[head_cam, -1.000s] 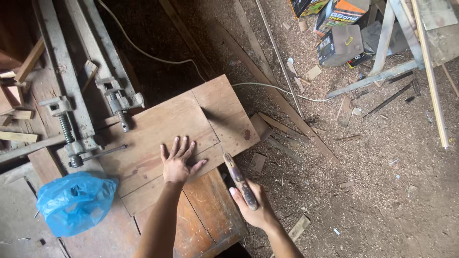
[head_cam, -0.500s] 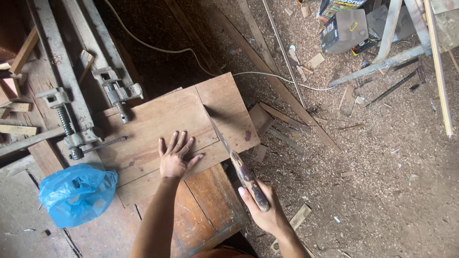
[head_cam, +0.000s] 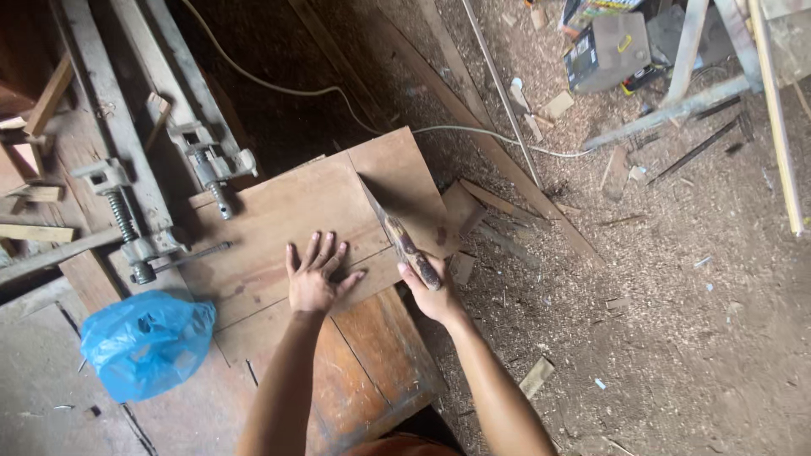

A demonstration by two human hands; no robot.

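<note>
Brown flat plywood board (head_cam: pixel 287 228) lies on a reddish wooden bench (head_cam: pixel 372 355). Left hand (head_cam: pixel 314 277) presses it, fingers spread flat. Right hand (head_cam: pixel 427 291) grips a wooden-handled handsaw (head_cam: pixel 397 232), whose blade crosses the board's right part. Blue plastic bag (head_cam: pixel 144 342) sits nearby.

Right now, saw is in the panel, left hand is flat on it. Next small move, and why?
Probably a short, light stroke along the cut already begun. The right hand grips the handsaw with its blade laid across the thin wooden panel, and the left hand presses the panel flat beside the blade. The piece to the right overhangs the bench, so a hard stroke may make it flex.
</note>
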